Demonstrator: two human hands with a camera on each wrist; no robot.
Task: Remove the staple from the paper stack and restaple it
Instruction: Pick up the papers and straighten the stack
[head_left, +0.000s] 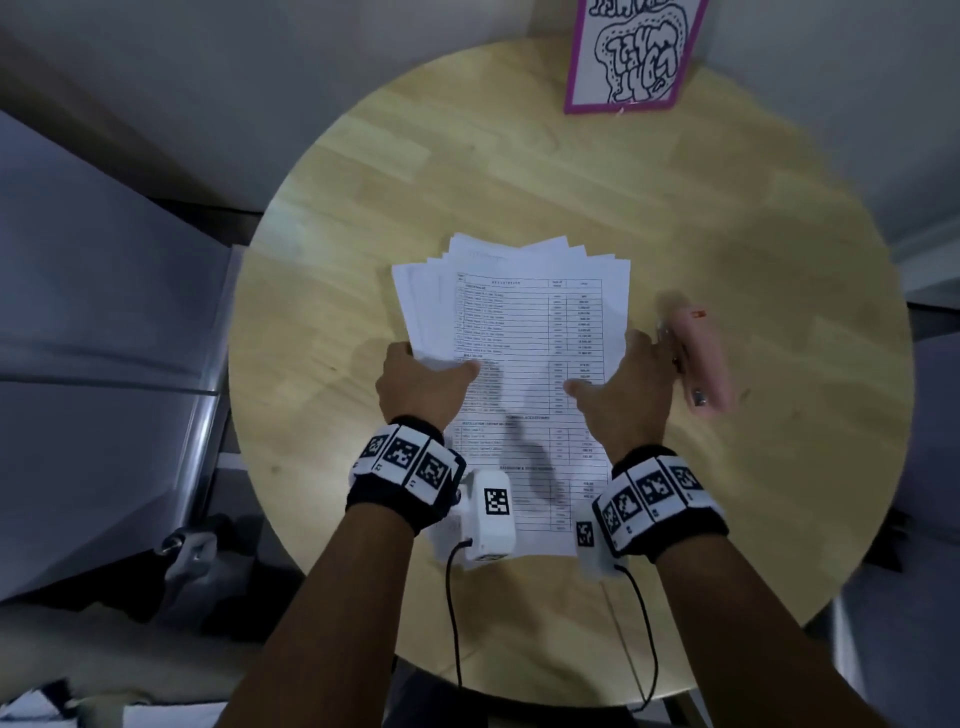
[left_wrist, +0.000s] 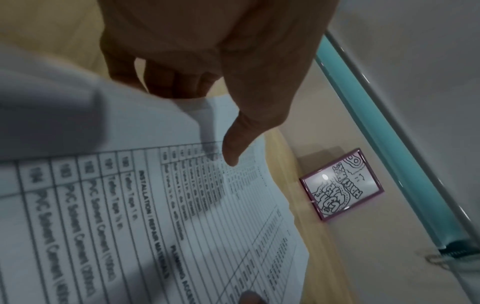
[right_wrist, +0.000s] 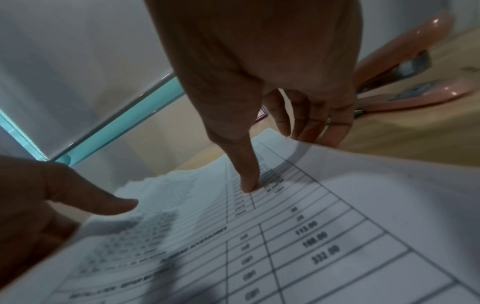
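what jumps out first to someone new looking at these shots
A fanned stack of white printed price-list sheets lies mid-way on the round pale wooden table, gripped at its side edges by the left hand and right hand. A pink stapler sits just right; a pink-framed black-and-white doodle picture stands at the far edge.

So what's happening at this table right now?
A person holds a fanned paper stack over the round wooden table, the left hand gripping its left edge, the right hand its right edge, thumbs on top. The sheets sit misaligned. A pink stapler lies untouched just right of the right hand.
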